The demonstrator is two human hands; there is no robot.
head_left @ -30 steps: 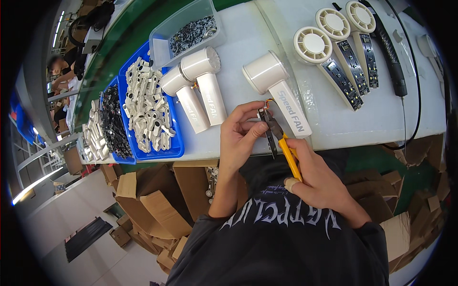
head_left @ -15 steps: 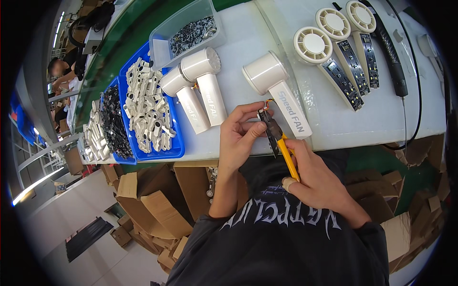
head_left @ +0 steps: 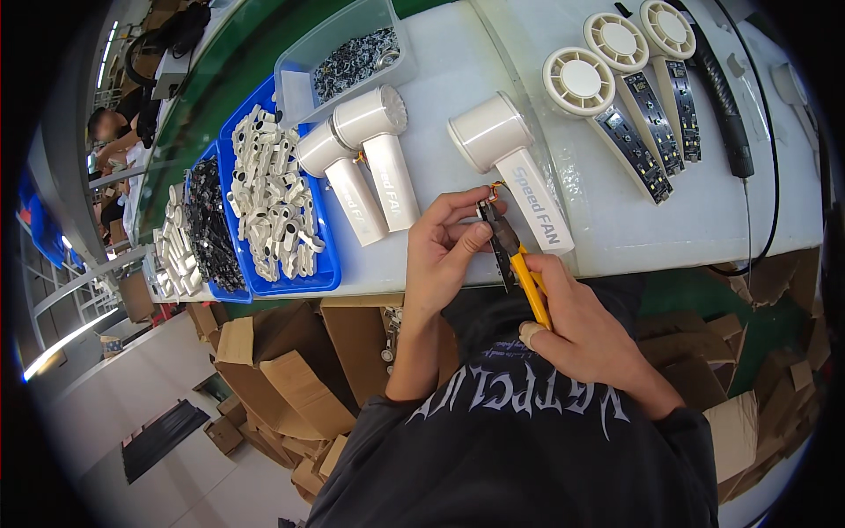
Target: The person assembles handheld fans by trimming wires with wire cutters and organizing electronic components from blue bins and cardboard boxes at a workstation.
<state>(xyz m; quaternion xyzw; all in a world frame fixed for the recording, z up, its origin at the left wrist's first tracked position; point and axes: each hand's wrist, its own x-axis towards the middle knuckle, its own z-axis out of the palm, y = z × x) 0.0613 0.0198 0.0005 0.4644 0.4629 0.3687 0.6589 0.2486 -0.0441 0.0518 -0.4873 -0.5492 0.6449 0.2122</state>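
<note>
The left hand [head_left: 444, 255] pinches a small dark part [head_left: 487, 209] between thumb and forefinger just above the counter [head_left: 616, 238] edge, holding it steady where the right hand [head_left: 585, 330], fingers wrapped shut around yellow-handled pliers [head_left: 519, 260], can bring the tips onto it, beside a white handheld fan [head_left: 506, 158].

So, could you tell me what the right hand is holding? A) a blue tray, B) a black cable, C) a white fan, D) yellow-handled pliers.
D: the right hand grips the yellow-handled pliers, whose tips meet a small part pinched in the left hand; the nearest fan lies on the table untouched.
</note>
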